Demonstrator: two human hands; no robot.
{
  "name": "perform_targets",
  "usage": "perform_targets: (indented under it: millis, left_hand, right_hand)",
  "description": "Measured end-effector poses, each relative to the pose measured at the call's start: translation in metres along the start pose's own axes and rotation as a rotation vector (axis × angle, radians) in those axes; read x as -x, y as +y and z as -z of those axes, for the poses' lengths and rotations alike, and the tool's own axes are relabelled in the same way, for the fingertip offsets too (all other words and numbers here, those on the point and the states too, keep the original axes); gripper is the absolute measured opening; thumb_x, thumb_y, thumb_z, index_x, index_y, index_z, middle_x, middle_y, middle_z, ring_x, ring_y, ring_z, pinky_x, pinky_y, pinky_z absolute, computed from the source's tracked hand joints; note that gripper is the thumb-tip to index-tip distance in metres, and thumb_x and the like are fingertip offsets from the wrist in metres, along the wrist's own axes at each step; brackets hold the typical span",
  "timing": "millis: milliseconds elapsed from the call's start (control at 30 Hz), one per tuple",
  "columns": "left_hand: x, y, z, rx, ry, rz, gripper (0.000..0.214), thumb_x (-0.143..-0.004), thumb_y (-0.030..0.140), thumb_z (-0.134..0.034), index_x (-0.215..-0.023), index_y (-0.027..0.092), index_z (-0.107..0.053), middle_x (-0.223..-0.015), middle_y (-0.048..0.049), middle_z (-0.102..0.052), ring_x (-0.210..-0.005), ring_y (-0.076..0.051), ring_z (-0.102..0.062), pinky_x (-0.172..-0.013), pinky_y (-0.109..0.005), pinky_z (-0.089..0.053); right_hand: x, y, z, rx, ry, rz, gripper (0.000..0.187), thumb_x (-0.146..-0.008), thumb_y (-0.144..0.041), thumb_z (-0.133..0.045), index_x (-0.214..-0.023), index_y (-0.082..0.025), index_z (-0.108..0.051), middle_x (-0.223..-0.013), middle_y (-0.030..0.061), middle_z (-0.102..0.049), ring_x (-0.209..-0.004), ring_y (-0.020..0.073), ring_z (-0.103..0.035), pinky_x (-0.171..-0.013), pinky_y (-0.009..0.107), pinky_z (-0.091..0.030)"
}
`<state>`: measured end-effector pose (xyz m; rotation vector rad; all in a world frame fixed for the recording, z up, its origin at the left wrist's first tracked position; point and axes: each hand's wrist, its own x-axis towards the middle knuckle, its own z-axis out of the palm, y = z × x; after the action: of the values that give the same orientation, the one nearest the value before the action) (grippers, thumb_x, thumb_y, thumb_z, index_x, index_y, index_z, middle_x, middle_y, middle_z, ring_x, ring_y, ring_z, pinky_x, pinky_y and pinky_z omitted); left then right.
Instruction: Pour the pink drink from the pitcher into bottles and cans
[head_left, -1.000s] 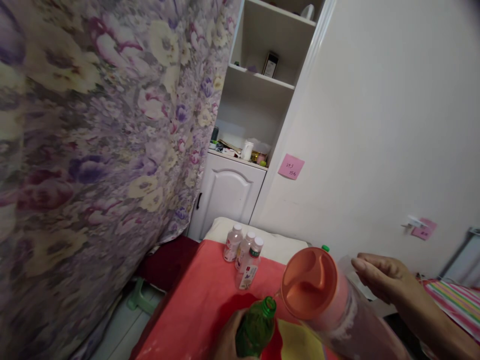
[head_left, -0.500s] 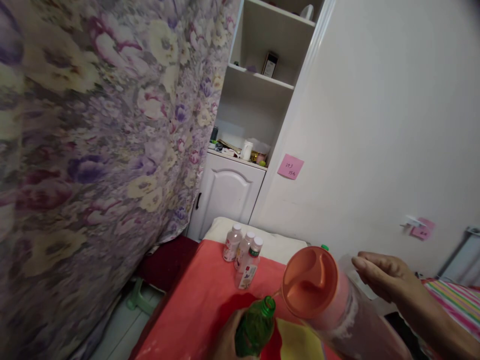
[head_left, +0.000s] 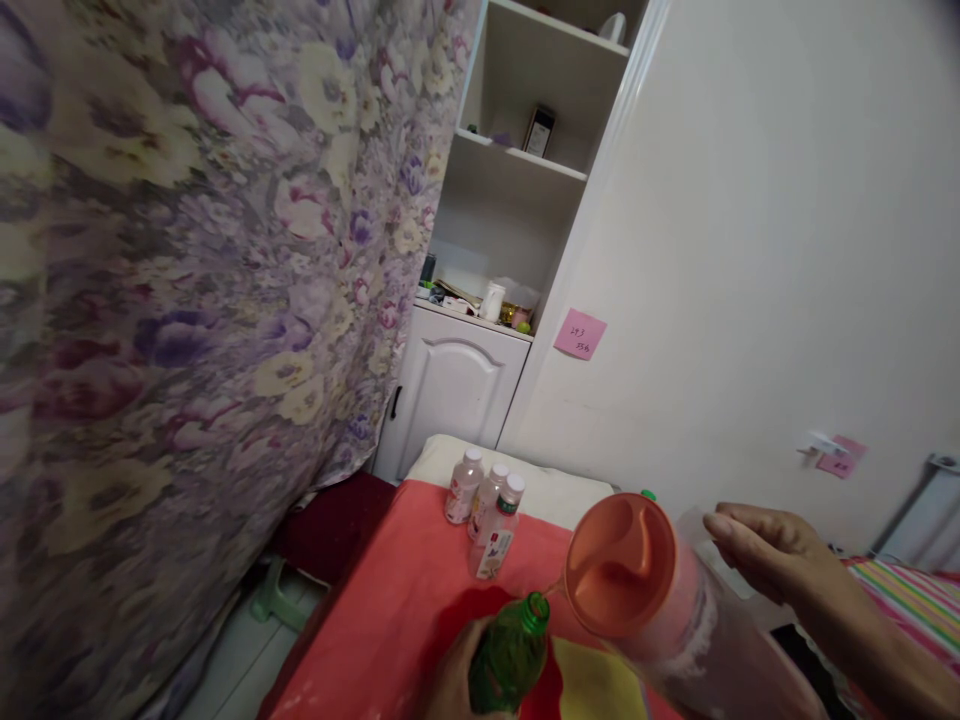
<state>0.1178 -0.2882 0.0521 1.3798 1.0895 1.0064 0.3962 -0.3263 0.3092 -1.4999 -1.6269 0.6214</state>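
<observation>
My left hand [head_left: 454,675] is wrapped round a green plastic bottle [head_left: 508,660], held upright with a slight tilt and its mouth uncapped. To its right, a clear pitcher [head_left: 724,650] with an orange lid [head_left: 619,565] lies tipped toward the bottle. A thin stream runs from the lid's spout to the bottle's mouth. Pinkish, foamy liquid shows inside the pitcher. Behind the pitcher, my right hand [head_left: 765,555] is closed at the handle side, with the grip itself partly hidden. Three clear bottles with white caps [head_left: 493,540] stand together beyond the green bottle.
A red cloth [head_left: 375,600] covers the table, with a yellow piece [head_left: 596,680] near the front. On the left hangs a flowered curtain [head_left: 225,300], beside a dark red stool [head_left: 337,525]. White shelves [head_left: 521,155] and a wall with pink notes [head_left: 580,334] stand behind.
Almost nothing differs. Both hands, the green bottle and the tipped pitcher keep their places, and the thin stream still shows at the spout.
</observation>
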Motion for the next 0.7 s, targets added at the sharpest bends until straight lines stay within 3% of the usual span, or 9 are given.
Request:
perform_targets:
  millis: [100,233,433,700]
  left_hand:
    - [0.0006,-0.0015,-0.0001,-0.028,0.020,0.002,0.083,-0.052,0.009,-0.069,-0.133,0.018,-0.056,-0.136,-0.0117,-0.069,-0.132,-0.031,-0.060,-0.114,-0.034,-0.043]
    - [0.0017,0.0019,0.0006,-0.068,0.017,0.013,0.087,-0.052,0.008,-0.068,-0.137,0.013,-0.053,-0.142,-0.0163,-0.065,-0.135,-0.030,-0.058,-0.116,-0.035,-0.041]
    - [0.0035,0.0065,0.0003,-0.054,0.001,0.012,0.083,-0.054,0.007,-0.068,-0.136,0.014,-0.053,-0.141,-0.0154,-0.067,-0.131,-0.028,-0.062,-0.113,-0.034,-0.044]
    - [0.0029,0.0040,0.0008,-0.066,0.024,0.021,0.085,-0.053,0.009,-0.068,-0.136,0.012,-0.053,-0.143,-0.0166,-0.065,-0.134,-0.030,-0.059,-0.116,-0.036,-0.043]
  right_hand:
    - [0.0027,-0.0031,-0.0009,0.010,0.011,0.001,0.069,-0.073,-0.086,-0.061,-0.055,-0.024,-0.039,-0.054,-0.0089,-0.024,-0.056,0.0102,-0.015,-0.054,0.029,-0.014]
    - [0.0051,-0.0046,-0.0012,0.031,0.017,0.001,0.065,-0.077,-0.084,-0.060,-0.057,-0.024,-0.042,-0.055,-0.0074,-0.029,-0.056,0.0111,-0.022,-0.055,0.029,-0.017]
    - [-0.0005,0.0019,0.0034,0.047,-0.022,-0.013,0.068,-0.075,-0.087,-0.057,-0.056,-0.024,-0.038,-0.054,-0.0083,-0.025,-0.055,0.0107,-0.017,-0.054,0.028,-0.016]
    - [0.0070,-0.0048,0.0027,0.050,0.006,-0.006,0.060,-0.081,-0.075,-0.061,-0.059,-0.024,-0.038,-0.060,-0.0055,-0.029,-0.059,0.0132,-0.025,-0.055,0.029,-0.022]
